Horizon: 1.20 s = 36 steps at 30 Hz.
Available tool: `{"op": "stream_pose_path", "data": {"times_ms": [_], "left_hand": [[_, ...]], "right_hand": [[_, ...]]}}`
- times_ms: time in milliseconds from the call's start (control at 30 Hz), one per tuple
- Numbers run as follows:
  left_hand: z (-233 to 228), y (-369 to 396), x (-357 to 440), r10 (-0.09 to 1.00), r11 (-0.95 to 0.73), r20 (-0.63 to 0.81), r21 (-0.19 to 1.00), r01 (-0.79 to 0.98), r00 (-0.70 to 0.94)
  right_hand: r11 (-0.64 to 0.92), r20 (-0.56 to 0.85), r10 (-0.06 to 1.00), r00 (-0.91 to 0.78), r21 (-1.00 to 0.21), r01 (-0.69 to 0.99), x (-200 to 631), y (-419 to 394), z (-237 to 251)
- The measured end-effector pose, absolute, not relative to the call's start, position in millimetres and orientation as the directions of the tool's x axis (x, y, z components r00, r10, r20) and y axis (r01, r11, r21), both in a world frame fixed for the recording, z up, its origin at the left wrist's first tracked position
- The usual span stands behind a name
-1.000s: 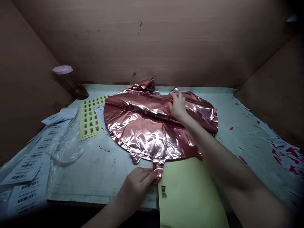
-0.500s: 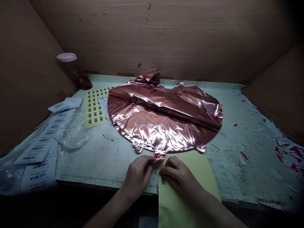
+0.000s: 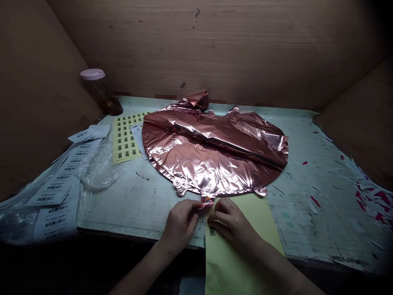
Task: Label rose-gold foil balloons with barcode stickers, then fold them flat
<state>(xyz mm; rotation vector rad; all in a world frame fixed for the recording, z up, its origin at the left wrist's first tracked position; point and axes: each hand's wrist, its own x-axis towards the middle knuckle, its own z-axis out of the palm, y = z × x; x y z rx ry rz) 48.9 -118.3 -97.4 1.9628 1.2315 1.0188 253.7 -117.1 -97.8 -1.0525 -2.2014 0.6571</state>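
Note:
A flat rose-gold foil balloon (image 3: 215, 151) lies spread on the worn white table (image 3: 147, 205), with a fold across its middle. Its short neck tab (image 3: 208, 201) points toward me at the near edge. My left hand (image 3: 181, 223) pinches that tab from the left. My right hand (image 3: 229, 221) rests on a pale yellow sheet (image 3: 242, 246) with a small barcode label, its fingertips touching the tab from the right.
A yellow sheet of small barcode stickers (image 3: 124, 137) lies left of the balloon. White barcode labels (image 3: 58, 188) and clear plastic bags (image 3: 96, 172) cover the left side. A pink-lidded bottle (image 3: 101, 92) stands at the back left. Cardboard walls enclose the table.
My right hand came back from the balloon's far side to the neck tab beside my left hand. The balloon now lies flatter, and my view has shifted slightly.

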Motion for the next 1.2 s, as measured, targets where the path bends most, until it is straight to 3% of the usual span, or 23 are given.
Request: {"op": "stream_pose_path", "data": {"times_ms": [367,600,867,1200], "left_hand": [[-98,-119,48,0.913,-0.394,0.29,0.807,0.44,0.286],[-97,-119,49,0.916,-0.388,0.288,0.814,0.432,0.28],[-95,-119,49,0.92,-0.38,0.283,0.811,0.446,0.269],[-98,-119,48,0.918,-0.381,0.277,0.811,0.445,0.282]], "right_hand": [[0.418,0.089,0.862,-0.5,-0.682,0.6,252,-118,-90],[0.412,0.08,0.865,-0.496,-0.678,0.609,250,-119,-89],[0.515,0.227,0.832,-0.506,-0.654,0.554,254,-122,-97],[0.4,0.06,0.885,-0.462,-0.605,0.688,244,-120,-98]]}}
